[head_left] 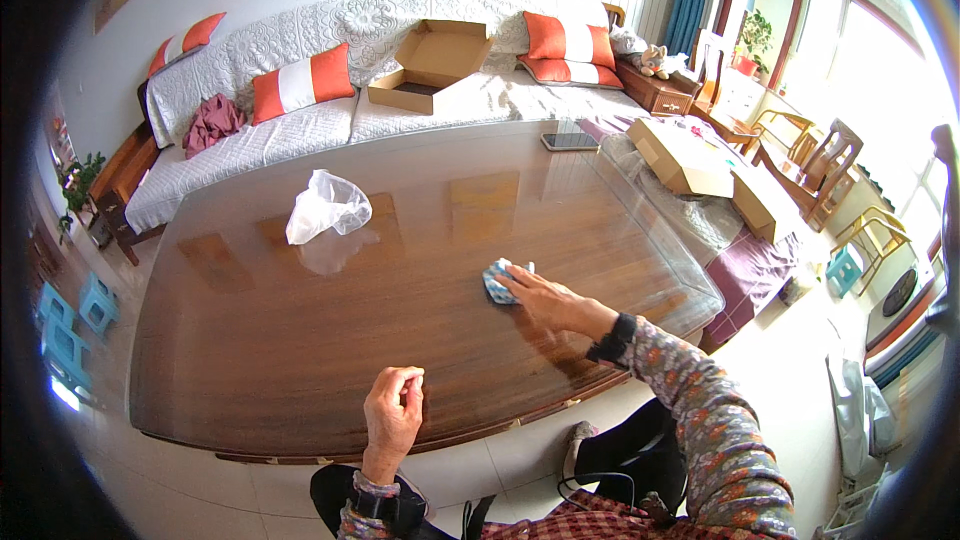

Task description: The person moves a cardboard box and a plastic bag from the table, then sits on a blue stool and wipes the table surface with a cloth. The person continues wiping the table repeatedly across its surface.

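My right hand [546, 300] presses a folded blue-and-white cloth [497, 283] onto the glossy brown table [300, 360], right of its middle. The fingers lie over the cloth and cover part of it. Closer to me, my left hand [394, 408] is curled into a loose fist just above the table's front edge, with nothing showing in it. A crumpled clear plastic bag [328, 208] with something white inside sits toward the back left of the tabletop. At the far right corner lies a phone [569, 142], screen up.
Behind the table stands a sofa [300, 145] in a white cover, with orange-and-white cushions [302, 83] and an open cardboard box [435, 58]. More cardboard boxes [672, 162] lie along the right side. Blue stools [97, 302] stand on the floor at left; wooden chairs [822, 168] are at right.
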Tool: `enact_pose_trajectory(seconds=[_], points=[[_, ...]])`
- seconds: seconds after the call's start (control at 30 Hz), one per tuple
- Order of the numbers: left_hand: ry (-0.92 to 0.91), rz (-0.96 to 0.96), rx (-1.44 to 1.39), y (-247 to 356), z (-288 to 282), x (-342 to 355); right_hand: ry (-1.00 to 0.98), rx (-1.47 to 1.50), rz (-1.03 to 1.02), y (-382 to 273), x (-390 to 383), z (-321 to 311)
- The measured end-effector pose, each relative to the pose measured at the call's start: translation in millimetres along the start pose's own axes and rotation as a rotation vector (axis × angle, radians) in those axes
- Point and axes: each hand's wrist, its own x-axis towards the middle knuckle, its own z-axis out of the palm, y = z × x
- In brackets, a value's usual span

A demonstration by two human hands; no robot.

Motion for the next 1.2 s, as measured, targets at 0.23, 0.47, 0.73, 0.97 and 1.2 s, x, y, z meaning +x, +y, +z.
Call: enact_pose_trajectory(seconds=[0.23,0.47,0.73,0.97,1.2], points=[[-0.045,-0.027,0.019,0,5,2,-0.462,-1.07,-0.03,140,5,24],[-0.068,-0.028,0.041,3,5,2,0.067,-0.046,1.022,250,-160,0],[-0.053,0.071,0.04,11,3,-1,-0.027,-0.016,0.886,176,-232,-19],[-0.033,0.104,0.051,12,5,-8,-0.333,-0.599,0.001,35,-144,-20],[-0.023,0.141,0.064,7,7,-10,-0.228,-0.087,0.086,-10,-73,-16]])
